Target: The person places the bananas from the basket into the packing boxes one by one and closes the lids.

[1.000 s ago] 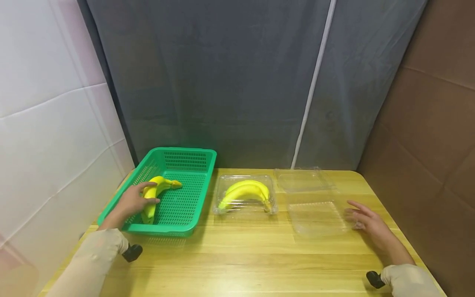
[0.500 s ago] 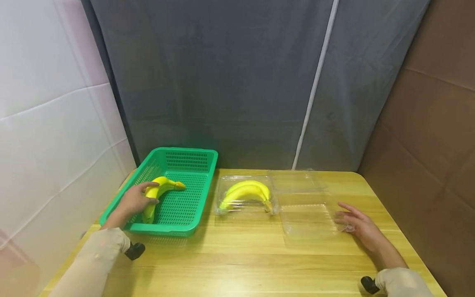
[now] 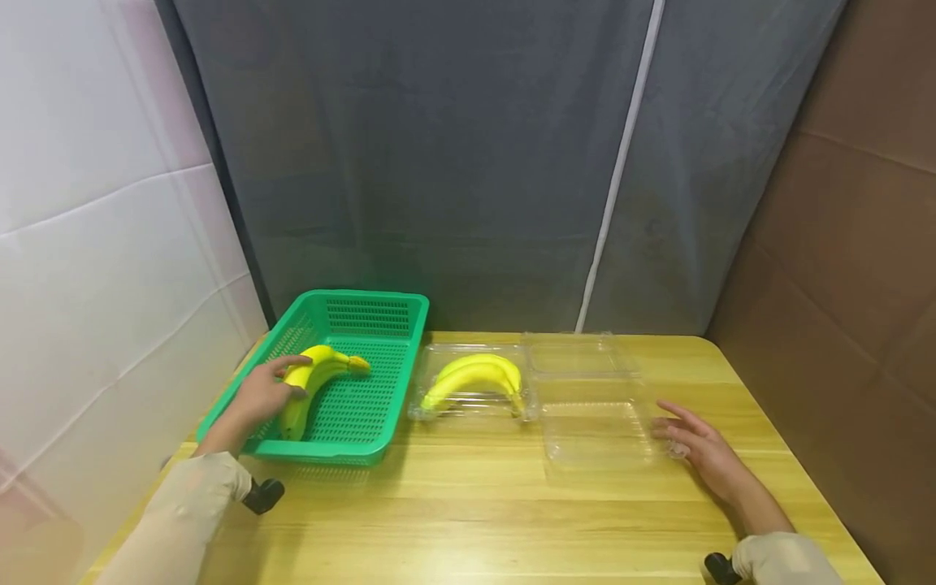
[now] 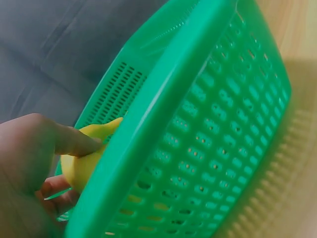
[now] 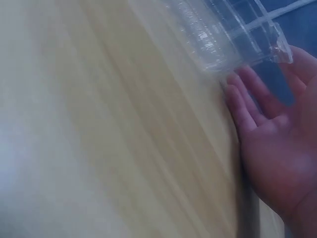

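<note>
My left hand (image 3: 257, 398) reaches into the green basket (image 3: 325, 453) and grips a bunch of yellow bananas (image 3: 319, 375). In the left wrist view, the thumb presses on one side of the bananas (image 4: 81, 171), while the basket wall partly hides them. On the right, my right hand (image 3: 709, 457) touches the right side of an open clear plastic container (image 3: 600, 439), fingers extended. Its lid (image 3: 578, 357) lies folded back behind it. The right wrist view shows the fingertips by the container's (image 5: 213, 44) edge; contact of each finger is hard to tell.
Between the basket and the open container, a closed clear container (image 3: 418, 413) holds more bananas (image 3: 475, 379). Everything stands on a wooden table (image 3: 468, 512). A grey curtain (image 3: 439, 162) hangs behind; a white panel (image 3: 110, 203) and a brown panel (image 3: 841, 244) flank the sides.
My right hand has moved left along with the open container, and the banana-filled container has shifted left towards the basket. My left hand stays on the bananas, which have shifted slightly right.
</note>
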### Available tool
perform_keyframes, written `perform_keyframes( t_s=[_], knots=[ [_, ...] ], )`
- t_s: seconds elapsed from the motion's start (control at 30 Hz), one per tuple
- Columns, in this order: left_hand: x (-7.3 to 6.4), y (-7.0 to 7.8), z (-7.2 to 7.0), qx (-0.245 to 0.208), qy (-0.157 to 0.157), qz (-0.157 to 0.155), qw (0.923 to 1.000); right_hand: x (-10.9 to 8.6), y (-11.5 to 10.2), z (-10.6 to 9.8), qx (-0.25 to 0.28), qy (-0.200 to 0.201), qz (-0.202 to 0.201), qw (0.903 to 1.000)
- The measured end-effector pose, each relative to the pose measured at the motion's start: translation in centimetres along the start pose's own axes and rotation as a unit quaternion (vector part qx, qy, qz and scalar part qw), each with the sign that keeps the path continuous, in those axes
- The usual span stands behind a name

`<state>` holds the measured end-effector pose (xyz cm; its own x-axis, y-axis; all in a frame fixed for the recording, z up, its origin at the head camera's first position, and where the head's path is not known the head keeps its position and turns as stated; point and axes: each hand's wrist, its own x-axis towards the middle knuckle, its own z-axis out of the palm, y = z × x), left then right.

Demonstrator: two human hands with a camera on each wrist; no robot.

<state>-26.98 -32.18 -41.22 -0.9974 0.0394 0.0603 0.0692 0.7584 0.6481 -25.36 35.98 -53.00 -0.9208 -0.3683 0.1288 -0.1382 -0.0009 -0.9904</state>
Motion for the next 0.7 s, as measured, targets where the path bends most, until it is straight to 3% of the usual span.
perform_keyframes(
  t_s=[0.27,0.47,0.7],
  knots=[
    [0.2,0.9,0.1,-0.027,0.052,-0.010,0.9982,-0.5,-0.7,0.4,-0.025,0.004,0.018,0.9995],
    [0.2,2.2,0.3,-0.054,0.099,0.013,0.9935,-0.5,-0.7,0.4,-0.021,-0.003,0.015,0.9997],
    [0.0,4.2,0.3,-0.109,0.092,0.030,0.9893,-0.8,-1.0,0.5,-0.021,-0.002,0.019,0.9996]
  ],
)
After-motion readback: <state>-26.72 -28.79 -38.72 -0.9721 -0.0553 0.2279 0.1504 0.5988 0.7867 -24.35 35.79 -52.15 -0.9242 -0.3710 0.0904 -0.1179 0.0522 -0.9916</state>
